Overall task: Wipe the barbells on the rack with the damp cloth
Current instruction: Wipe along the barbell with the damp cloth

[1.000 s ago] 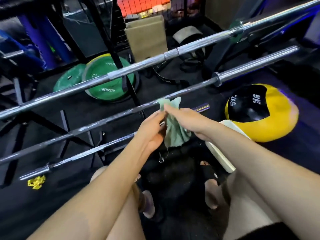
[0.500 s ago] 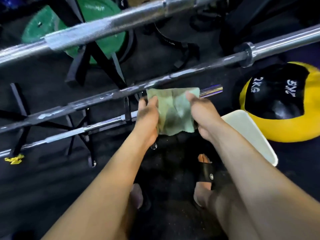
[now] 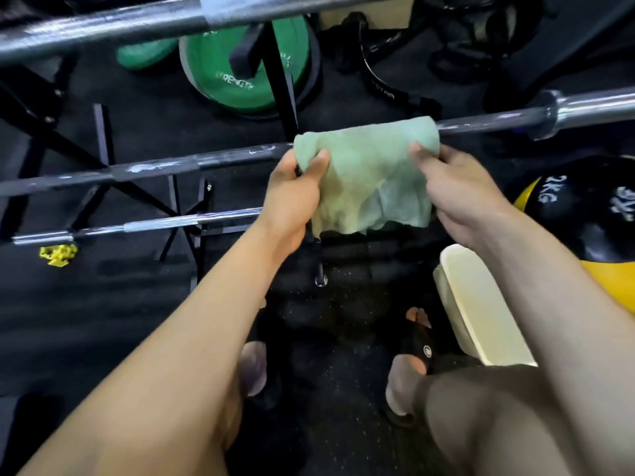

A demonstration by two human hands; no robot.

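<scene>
A person's two bare hands drape one pale green damp cloth (image 3: 367, 176) over the middle barbell (image 3: 192, 163) of three on a black rack (image 3: 281, 80), seen from the head camera. The left hand (image 3: 292, 197) pinches the cloth's left edge, thumb on the front of the fabric; the right hand (image 3: 457, 197) pinches the right edge the same way, so each grip is clamped on the cloth. The fabric is folded over the top of the bar and hangs down the near side, its ragged lower hem loose between the two wrists.

The top barbell (image 3: 137, 24) crosses the frame high up, blurred. The lowest barbell (image 3: 147, 225) runs behind the left forearm, its end collar at far left. The middle bar's collar and chrome sleeve (image 3: 584, 108) show at right.

On the dark rubber floor (image 3: 120, 304) behind the rack stand two green weight plates (image 3: 233, 73), one marked STRENGTH. One yellow-and-black medicine ball (image 3: 591, 218) marked 2KG lies at right, beside one cream pad (image 3: 477, 304). A small yellow scrap (image 3: 58, 254) lies at left. Two feet, the right one (image 3: 409, 379) in a dark sandal strap, stand below.
</scene>
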